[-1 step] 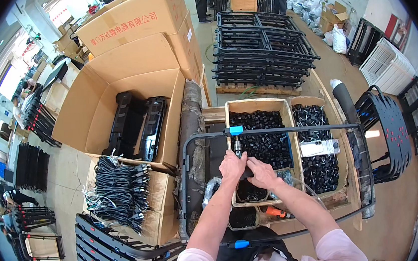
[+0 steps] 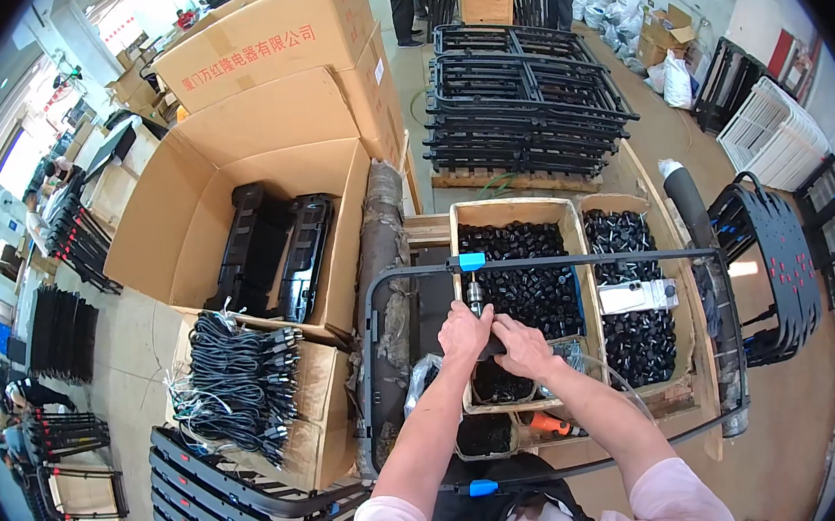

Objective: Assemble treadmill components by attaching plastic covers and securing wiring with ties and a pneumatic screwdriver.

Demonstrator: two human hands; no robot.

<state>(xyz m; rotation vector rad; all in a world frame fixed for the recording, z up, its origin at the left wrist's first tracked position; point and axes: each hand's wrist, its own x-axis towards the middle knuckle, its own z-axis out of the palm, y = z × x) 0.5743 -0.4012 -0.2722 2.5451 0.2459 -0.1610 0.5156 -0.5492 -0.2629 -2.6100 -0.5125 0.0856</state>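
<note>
A black rectangular frame [image 2: 628, 255] lies across the work table before me, with a blue clip [image 2: 472, 261] on its far bar and another blue clip [image 2: 483, 487] on its near bar. My left hand [image 2: 464, 333] is closed around the front of a power screwdriver [image 2: 475, 298]. Its metal nose points away from me, and its bit reaches the far blue clip. My right hand [image 2: 523, 347] grips the dark rear part of the tool, close against the left hand. The fingers hide most of the tool's body.
Under the frame stand a wooden bin of black caps [image 2: 516, 236] and another bin of small black parts [image 2: 636, 340]. An orange-handled tool [image 2: 552, 423] lies near me. Bundled black cables [image 2: 238, 378] and an open carton [image 2: 158, 225] are at left. Stacked black frames [image 2: 523, 100] stand beyond.
</note>
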